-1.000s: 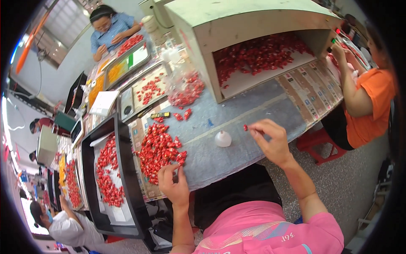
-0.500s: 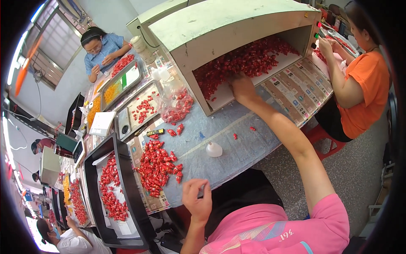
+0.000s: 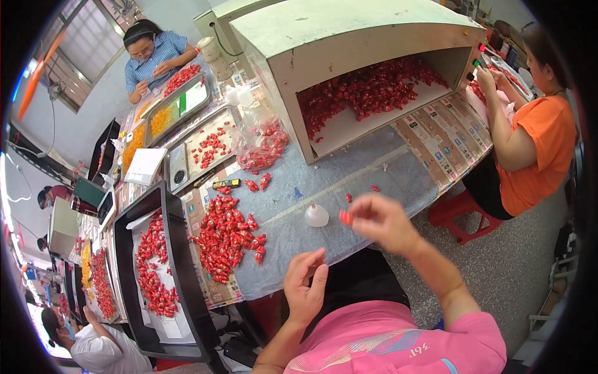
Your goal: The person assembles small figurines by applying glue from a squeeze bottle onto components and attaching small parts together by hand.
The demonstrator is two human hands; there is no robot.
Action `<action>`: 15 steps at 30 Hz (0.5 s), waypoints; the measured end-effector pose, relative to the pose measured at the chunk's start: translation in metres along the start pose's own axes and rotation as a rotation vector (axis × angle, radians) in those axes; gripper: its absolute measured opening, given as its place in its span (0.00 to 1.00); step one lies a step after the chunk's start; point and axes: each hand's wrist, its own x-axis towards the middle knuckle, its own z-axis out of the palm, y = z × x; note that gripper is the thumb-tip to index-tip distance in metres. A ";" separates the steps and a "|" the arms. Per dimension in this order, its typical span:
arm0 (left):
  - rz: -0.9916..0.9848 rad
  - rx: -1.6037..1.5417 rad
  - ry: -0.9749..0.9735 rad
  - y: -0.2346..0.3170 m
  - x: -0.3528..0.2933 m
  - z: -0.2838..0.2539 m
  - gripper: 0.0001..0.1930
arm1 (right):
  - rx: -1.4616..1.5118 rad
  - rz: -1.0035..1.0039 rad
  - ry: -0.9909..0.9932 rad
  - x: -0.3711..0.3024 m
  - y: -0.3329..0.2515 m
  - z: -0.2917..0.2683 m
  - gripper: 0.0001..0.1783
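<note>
My right hand (image 3: 383, 223) is above the table's front edge, its fingertips pinching a small red plastic piece (image 3: 345, 217). At the table edge, my left hand (image 3: 305, 283) is half curled, thumb apart from the fingers, with nothing visible in it. Between the hands and the machine stands a small translucent squeeze bottle (image 3: 316, 216). Two loose red bits lie just beyond my right hand. To the left spreads a pile of red figure-like pieces (image 3: 225, 240). More red pieces (image 3: 367, 93) fill the opening of the cream-coloured box machine (image 3: 374, 31).
A black tray (image 3: 180, 268) with red pieces on white paper stands at the left. Behind the pile are a yellow-and-black tool (image 3: 226, 184), a plastic bag (image 3: 261, 146) and a metal tray (image 3: 208, 165). Co-workers sit at the far left, near left and right, one on a red stool (image 3: 461, 218).
My right hand has left the machine's opening and come back toward me with a red piece in its fingertips. The left hand has shifted slightly right. The whole view has shifted a little.
</note>
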 end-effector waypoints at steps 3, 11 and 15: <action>0.010 -0.173 -0.151 0.003 0.006 0.007 0.15 | 0.392 0.119 -0.098 -0.047 0.023 0.036 0.11; -0.168 -0.459 -0.129 -0.006 0.002 0.000 0.10 | 0.253 0.152 -0.128 -0.053 0.033 0.048 0.15; -0.234 -0.692 0.028 -0.011 0.002 -0.012 0.11 | -0.409 -0.241 0.143 -0.028 0.024 0.040 0.21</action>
